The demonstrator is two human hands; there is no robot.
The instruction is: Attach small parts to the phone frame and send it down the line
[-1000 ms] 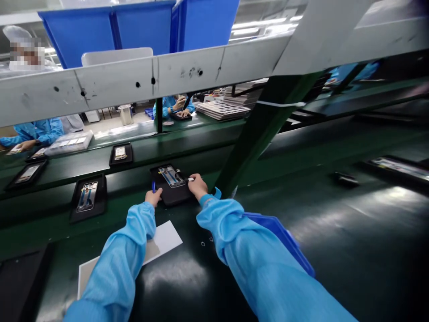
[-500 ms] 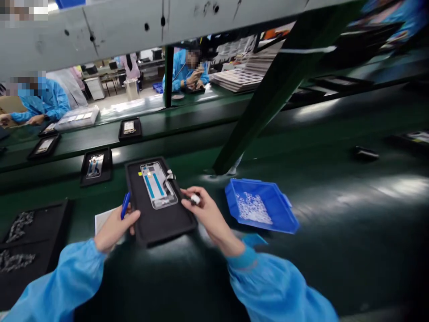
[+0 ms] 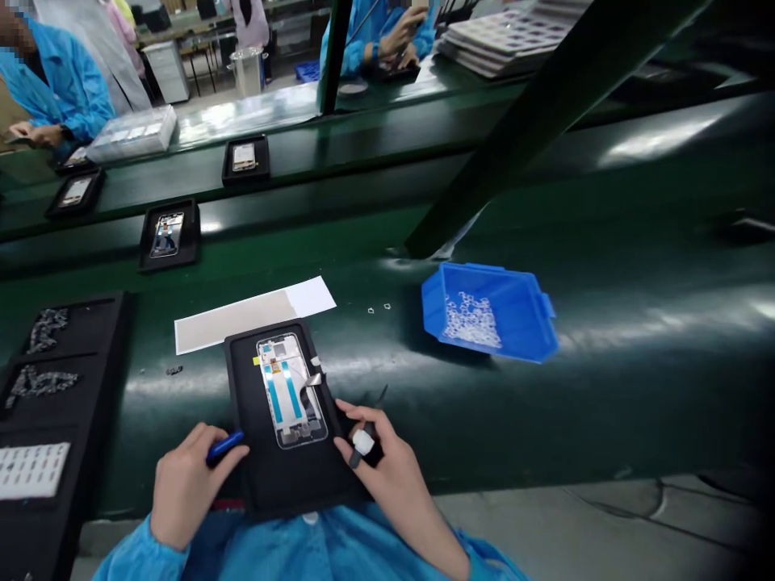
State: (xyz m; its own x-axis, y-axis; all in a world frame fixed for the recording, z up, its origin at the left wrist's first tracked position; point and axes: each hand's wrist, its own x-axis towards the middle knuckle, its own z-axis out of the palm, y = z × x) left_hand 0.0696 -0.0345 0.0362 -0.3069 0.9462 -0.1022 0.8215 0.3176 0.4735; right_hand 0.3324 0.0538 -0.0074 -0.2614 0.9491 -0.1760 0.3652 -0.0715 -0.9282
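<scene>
A black tray [image 3: 254,476] lies in front of me at the bench's near edge. In it rests an open phone frame [image 3: 291,395] with two blue strips, a yellow tab and a flex cable [image 3: 312,381] sticking out on the right. My left hand [image 3: 187,484] is closed on a blue pen-shaped tool [image 3: 225,446] at the tray's left edge. At the right edge, my right hand [image 3: 396,460] grips a dark, thin-tipped tool, probably tweezers [image 3: 363,441], with a white wrap round its middle. Its fingertips touch the tray, or nearly so.
A blue bin [image 3: 514,315] of small white rings stands right; two loose rings [image 3: 379,308] lie left of it. A paper strip [image 3: 236,319] lies behind the tray. A black parts tray [image 3: 115,363] is at left. A green post [image 3: 484,177] slants up. Co-workers sit across the bench.
My hands have drawn the black tray toward me, against my body. The paper strip behind it is now uncovered. My view has tilted down.
</scene>
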